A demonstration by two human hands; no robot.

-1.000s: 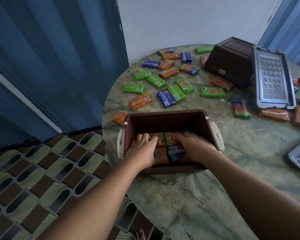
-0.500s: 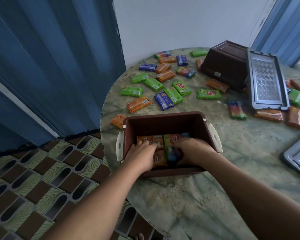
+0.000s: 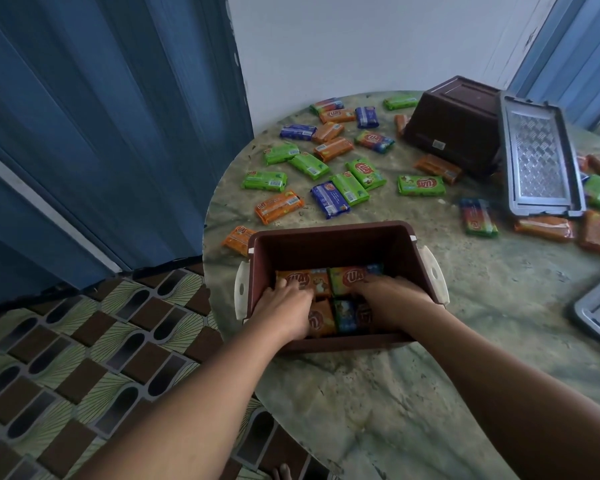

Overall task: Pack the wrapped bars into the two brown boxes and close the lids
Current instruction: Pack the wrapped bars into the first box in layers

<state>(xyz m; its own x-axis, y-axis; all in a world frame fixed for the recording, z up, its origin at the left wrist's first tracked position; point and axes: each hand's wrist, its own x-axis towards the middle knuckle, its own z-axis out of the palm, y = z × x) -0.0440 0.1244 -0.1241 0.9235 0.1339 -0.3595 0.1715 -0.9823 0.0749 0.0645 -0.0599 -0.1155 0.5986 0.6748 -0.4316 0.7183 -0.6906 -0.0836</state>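
Both hands inside open brown box (image 3: 333, 237), on packed bars (image 3: 340, 282). Left hand (image 3: 284, 311) fingers curled onto orange bar; right hand (image 3: 387, 301) fingers bent over green bar, grip unclear. Loose bars (image 3: 343, 161) beyond hands; second box (image 3: 454, 119) upturned far right, lid (image 3: 537, 154) beside it

Both hands crowd the near half of the open brown box (image 3: 336, 237), leaving room only along its far wall. Beyond it, scattered wrapped bars (image 3: 279, 206) cover the table (image 3: 378, 393); the near tabletop lies bare. At far right, an overturned second box (image 3: 454, 128) and a grey lid (image 3: 539, 157) block the way.
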